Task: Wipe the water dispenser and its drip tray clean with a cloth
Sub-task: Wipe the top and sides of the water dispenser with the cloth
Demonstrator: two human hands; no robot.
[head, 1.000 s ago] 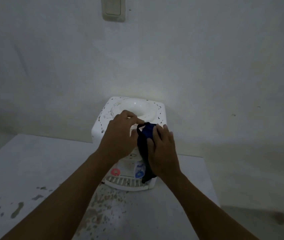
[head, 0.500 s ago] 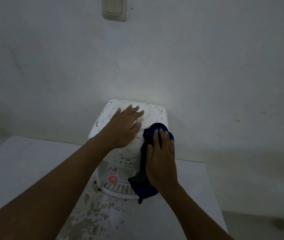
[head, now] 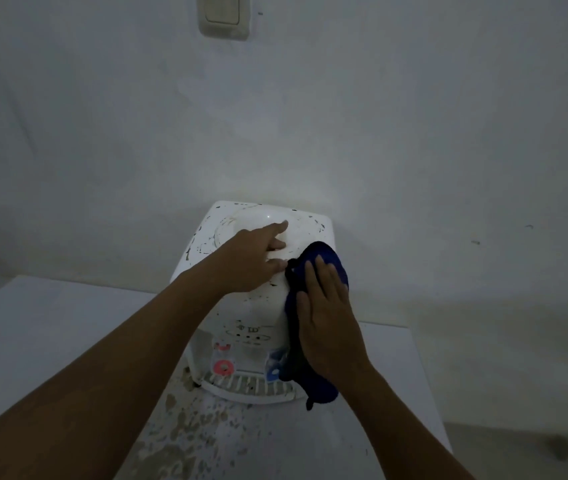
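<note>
Right hand flat, fingers straight, presses blue cloth onto dispenser. Left hand released, resting on top beside it.

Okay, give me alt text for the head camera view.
A right hand presses a blue cloth flat against a white water dispenser on a table, while the left hand rests open on its top.
</note>
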